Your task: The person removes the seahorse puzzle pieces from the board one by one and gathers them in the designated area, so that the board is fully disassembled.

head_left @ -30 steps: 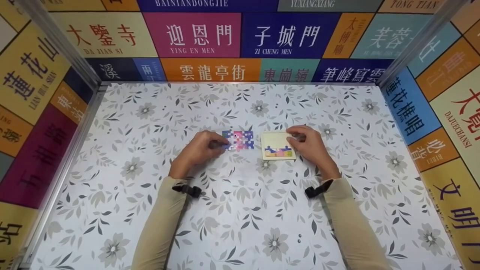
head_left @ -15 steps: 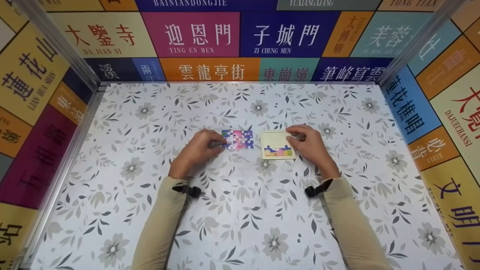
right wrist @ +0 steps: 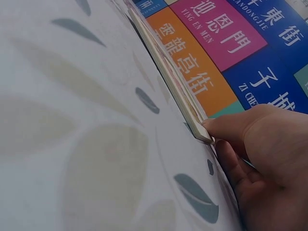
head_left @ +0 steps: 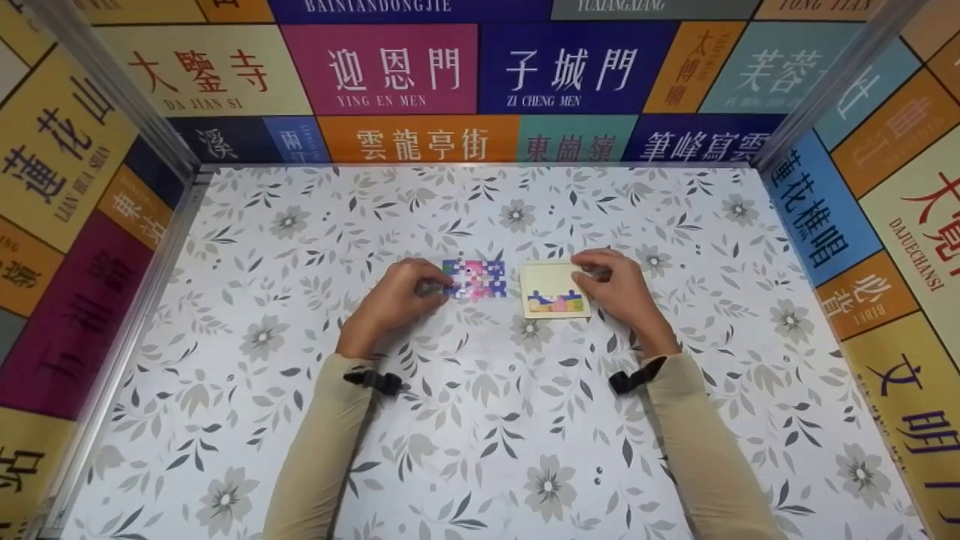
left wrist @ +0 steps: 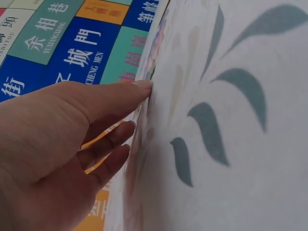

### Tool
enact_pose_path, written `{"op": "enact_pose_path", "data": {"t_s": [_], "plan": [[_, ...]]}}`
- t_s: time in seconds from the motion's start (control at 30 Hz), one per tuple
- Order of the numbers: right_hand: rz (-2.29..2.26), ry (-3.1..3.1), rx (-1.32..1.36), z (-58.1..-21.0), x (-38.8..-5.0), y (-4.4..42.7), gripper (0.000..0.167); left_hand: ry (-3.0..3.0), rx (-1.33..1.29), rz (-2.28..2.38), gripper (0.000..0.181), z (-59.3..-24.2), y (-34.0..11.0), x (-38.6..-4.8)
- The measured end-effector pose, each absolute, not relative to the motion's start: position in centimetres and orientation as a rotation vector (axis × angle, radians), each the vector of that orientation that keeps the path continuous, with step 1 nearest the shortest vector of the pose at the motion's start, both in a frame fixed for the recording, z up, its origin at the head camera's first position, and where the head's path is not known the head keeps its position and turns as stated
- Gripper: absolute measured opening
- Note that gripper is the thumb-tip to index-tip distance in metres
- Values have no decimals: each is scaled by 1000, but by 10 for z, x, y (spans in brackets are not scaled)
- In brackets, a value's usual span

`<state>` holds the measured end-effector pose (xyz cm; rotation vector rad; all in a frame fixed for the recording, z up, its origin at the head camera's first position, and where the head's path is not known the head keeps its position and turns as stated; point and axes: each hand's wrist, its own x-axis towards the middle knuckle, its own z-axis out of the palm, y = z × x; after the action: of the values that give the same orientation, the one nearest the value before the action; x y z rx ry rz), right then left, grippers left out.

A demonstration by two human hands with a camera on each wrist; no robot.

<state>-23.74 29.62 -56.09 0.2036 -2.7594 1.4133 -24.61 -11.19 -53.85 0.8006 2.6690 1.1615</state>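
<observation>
In the head view a block of joined puzzle pieces (head_left: pixel 480 279), blue at the sides and pink in the middle, lies flat on the table. My left hand (head_left: pixel 397 300) touches its left edge with thumb and fingertips, the fingers relaxed. To the right lies a cream tray (head_left: pixel 550 279) with a strip of puzzle pieces (head_left: pixel 556 302) along its near side. My right hand (head_left: pixel 619 289) holds the tray's right edge between thumb and fingers. The right wrist view shows the thumb on the corner of the tray (right wrist: pixel 168 77). The left wrist view has the left hand (left wrist: pixel 62 139) beside the colourful pieces (left wrist: pixel 158 45).
A white cloth with grey flowers and leaves (head_left: pixel 480 420) covers the table. Panels with coloured blocks and lettering (head_left: pixel 382 67) stand at the back and both sides, with metal posts at the corners. A dark strap (head_left: pixel 375 380) sits on each wrist.
</observation>
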Motion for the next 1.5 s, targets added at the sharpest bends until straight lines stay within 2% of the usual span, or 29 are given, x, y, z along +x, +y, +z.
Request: {"op": "enact_pose_path", "data": {"t_s": [0.23,0.47,0.73,0.93,1.5], "plan": [[1417,-2765,202,-559,-237,295,31,2705,936,1076,27,-528,-97,-242],[1433,-2759,195,-560,-238,296,32,2616,1058,1119,23,-525,-63,-237],[1440,-2740,190,-561,-237,298,31,2543,1155,1061,28,-526,-28,-230],[1456,-2712,228,-562,-237,297,30,2502,1258,1113,21,-530,-4,-227],[1460,-2671,247,-565,-240,298,28,2427,1283,1140,23,-533,47,-228]]}}
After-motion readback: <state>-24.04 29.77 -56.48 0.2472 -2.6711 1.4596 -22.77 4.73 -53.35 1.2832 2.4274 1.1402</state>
